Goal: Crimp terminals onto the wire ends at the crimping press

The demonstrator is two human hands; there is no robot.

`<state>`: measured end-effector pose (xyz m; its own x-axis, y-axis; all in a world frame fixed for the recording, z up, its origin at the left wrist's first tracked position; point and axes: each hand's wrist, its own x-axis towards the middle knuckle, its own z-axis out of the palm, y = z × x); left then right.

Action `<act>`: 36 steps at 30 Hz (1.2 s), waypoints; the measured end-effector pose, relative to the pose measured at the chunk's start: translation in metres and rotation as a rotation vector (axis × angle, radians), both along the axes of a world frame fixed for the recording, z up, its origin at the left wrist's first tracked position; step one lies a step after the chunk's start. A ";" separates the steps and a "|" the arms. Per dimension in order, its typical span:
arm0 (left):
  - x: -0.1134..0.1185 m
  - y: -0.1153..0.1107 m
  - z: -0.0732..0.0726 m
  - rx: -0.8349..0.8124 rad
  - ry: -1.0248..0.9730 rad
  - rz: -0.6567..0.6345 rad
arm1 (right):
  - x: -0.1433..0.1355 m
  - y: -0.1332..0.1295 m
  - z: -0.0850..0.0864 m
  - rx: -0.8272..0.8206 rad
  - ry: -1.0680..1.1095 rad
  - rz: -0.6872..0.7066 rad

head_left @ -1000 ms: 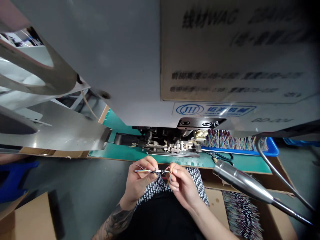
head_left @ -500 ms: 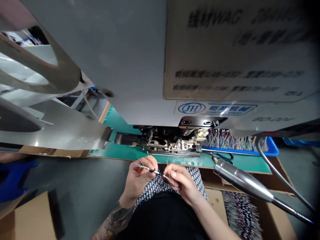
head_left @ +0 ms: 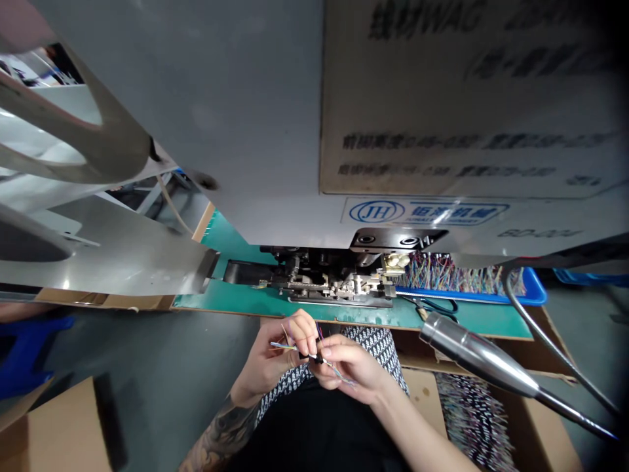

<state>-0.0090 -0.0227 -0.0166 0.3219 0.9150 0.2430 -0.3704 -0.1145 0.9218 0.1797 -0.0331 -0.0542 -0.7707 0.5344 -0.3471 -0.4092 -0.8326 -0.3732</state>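
Note:
My left hand (head_left: 276,357) and my right hand (head_left: 350,367) meet over my lap, just in front of the table edge. Both are closed on a short multi-wire cable (head_left: 312,356) with a black and white middle. Thin coloured wires fan out from its left end, past my left fingers, and more wires trail below my right fingers. A few loose wires stick up between the hands. The metal crimping mechanism (head_left: 339,286) of the machine sits on the table just beyond my fingers.
The grey machine housing (head_left: 236,131) fills the upper view. On the green table (head_left: 484,320), a blue tray (head_left: 536,288) holds many wires beside scissors (head_left: 437,307). A metal lamp arm (head_left: 472,354) crosses at right, over a cardboard box (head_left: 555,419) with cables. A blue stool (head_left: 29,354) stands left.
Both hands have moved slightly down and closer together on the cable. The fingers have shifted their hold, and the wire ends now point differently.

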 end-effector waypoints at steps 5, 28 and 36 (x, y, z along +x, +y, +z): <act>-0.003 0.001 0.004 0.088 0.072 0.021 | -0.007 -0.003 0.005 0.009 -0.116 -0.204; 0.012 -0.016 -0.001 -0.334 0.270 0.028 | 0.022 0.000 0.039 0.897 -1.024 -0.576; 0.019 -0.014 0.005 -0.014 0.644 0.112 | 0.025 0.006 0.052 0.936 -1.027 -0.479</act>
